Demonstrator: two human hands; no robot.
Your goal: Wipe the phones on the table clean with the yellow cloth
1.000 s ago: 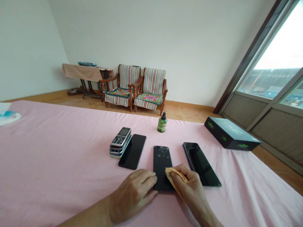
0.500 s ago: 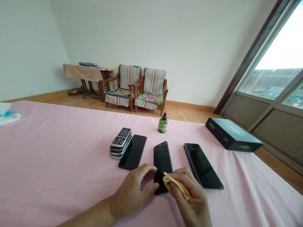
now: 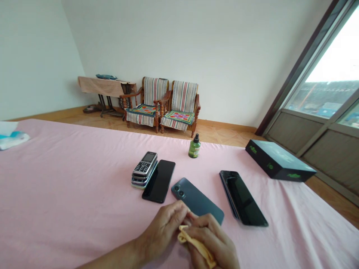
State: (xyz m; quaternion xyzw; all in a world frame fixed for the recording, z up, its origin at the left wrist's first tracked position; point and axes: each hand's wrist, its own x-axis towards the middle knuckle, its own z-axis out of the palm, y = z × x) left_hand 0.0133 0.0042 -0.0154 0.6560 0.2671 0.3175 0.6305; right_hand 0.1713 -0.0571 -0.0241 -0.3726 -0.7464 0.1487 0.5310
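My right hand [image 3: 211, 239] grips a crumpled yellow cloth [image 3: 193, 243] at the bottom of the view. My left hand [image 3: 165, 231] is curled against the right, its fingertips near the cloth and the near end of a blue-grey smartphone [image 3: 196, 200]. That phone lies tilted across the pink sheet [image 3: 84, 194], back up, with its camera lenses facing away from me. To its right is a black-screened smartphone [image 3: 242, 198]. Farther left are another black smartphone [image 3: 159, 181] and a stack of keypad phones [image 3: 144, 170]. A green spray bottle [image 3: 194, 147] stands behind them.
A black box with green markings [image 3: 280, 160] lies near the sheet's far right edge. A white and blue item [image 3: 11, 137] lies at the far left. Beyond the sheet are a tiled floor, two striped wooden armchairs [image 3: 161, 104] and a draped table [image 3: 106, 86].
The middle phone has been turned over, now showing its blue-grey back at a slant. My hands have come together nearer me, with the cloth between them.
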